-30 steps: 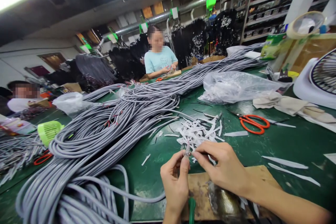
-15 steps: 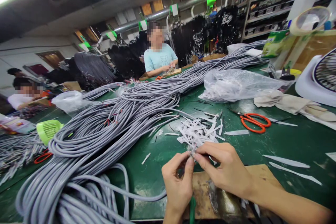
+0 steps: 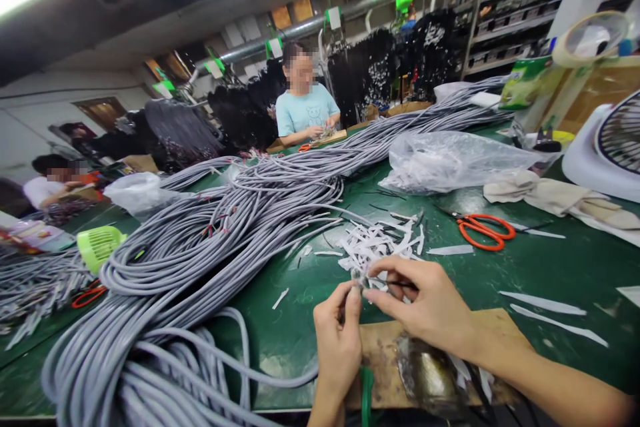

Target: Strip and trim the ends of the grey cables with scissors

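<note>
My left hand [image 3: 340, 340] is closed in a pinch around the end of a grey cable [image 3: 280, 379] that runs in from the left behind my wrist. Pale, frayed strands [image 3: 357, 275] stick out above its fingertips. Close against them is my right hand [image 3: 425, 297], thumb and forefinger bent towards the strands and the other fingers curled. A thin dark piece [image 3: 399, 283] shows between its fingers; what it is I cannot make out. Just beyond both hands lies a heap of white strips [image 3: 380, 243]. Beneath them is a wooden board [image 3: 383, 347] with a worn metal piece [image 3: 430, 373].
Large coils of grey cable [image 3: 165, 260] fill the left and middle of the green table [image 3: 280, 340]. Orange-handled scissors [image 3: 485, 232], a plastic bag [image 3: 450, 160], cloth gloves [image 3: 565, 197] and a fan [image 3: 620, 140] lie to the right. A co-worker [image 3: 307, 107] sits across.
Both hands have risen slightly. My right thumb and forefinger have parted a little at the frayed end, and the dark piece now shows between the right fingers. The view has shifted slightly.
</note>
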The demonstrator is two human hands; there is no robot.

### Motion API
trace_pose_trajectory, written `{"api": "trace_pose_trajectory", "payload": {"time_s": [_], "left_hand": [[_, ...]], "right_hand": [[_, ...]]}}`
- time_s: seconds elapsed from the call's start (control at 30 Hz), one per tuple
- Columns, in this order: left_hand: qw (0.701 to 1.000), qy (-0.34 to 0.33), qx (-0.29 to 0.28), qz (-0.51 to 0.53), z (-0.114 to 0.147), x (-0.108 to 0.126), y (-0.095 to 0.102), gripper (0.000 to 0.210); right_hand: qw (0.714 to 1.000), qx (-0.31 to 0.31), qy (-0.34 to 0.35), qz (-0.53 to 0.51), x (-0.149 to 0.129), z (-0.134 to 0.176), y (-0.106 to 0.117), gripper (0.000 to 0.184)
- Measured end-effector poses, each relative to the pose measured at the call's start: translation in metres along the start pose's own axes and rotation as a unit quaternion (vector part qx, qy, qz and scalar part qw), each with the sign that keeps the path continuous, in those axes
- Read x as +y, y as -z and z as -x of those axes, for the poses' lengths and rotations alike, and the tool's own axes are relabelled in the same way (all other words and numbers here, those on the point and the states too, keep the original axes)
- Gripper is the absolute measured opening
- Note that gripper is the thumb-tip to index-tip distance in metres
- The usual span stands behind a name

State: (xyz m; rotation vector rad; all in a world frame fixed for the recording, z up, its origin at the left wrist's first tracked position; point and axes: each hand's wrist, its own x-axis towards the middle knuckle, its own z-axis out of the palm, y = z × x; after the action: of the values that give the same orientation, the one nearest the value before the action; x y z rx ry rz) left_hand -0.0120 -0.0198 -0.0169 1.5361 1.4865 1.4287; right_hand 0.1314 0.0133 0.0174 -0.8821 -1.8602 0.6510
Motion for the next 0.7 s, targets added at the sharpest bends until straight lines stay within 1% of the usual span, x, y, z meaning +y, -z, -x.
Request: {"api": "trace_pose_trajectory", "payload": {"time_s": [0.1,0.23,0.3,0.37,0.5,0.6,0.7], "left_hand": [[1.000,-0.011,-0.026,0.009,0.0036,-0.0007,0.0004,0.023],[0.999,-0.031,-0.036,0.013,0.0065,-0.0005,0.0006,0.025],[0.998,-0.040,-0.035,0.018,0.0068,-0.0004,0.0006,0.023],[0.998,-0.037,-0.036,0.023,0.0071,-0.0009,0.0003,0.021],[0.999,-0.015,-0.030,0.034,0.0083,-0.0018,-0.0015,0.018],[0.999,-0.010,-0.023,0.041,0.0083,-0.0002,-0.0029,0.020],[1.000,-0.009,-0.016,0.025,0.0073,0.0026,-0.0029,0.021]], "right_hand": [[0.997,-0.056,-0.051,-0.026,0.0048,-0.0027,-0.0029,0.013],[0.993,-0.061,-0.089,-0.040,0.0066,-0.0030,-0.0027,0.018],[0.992,-0.082,-0.085,-0.039,0.0056,-0.0026,-0.0021,0.013],[0.991,-0.100,-0.075,-0.038,0.0042,-0.0022,-0.0018,0.013],[0.994,-0.086,-0.056,-0.034,0.0024,-0.0017,-0.0017,0.013],[0.995,-0.084,-0.039,-0.023,0.0022,-0.0015,-0.0011,0.011],[0.996,-0.087,-0.028,-0.013,0.0024,-0.0010,-0.0003,0.013]]}}
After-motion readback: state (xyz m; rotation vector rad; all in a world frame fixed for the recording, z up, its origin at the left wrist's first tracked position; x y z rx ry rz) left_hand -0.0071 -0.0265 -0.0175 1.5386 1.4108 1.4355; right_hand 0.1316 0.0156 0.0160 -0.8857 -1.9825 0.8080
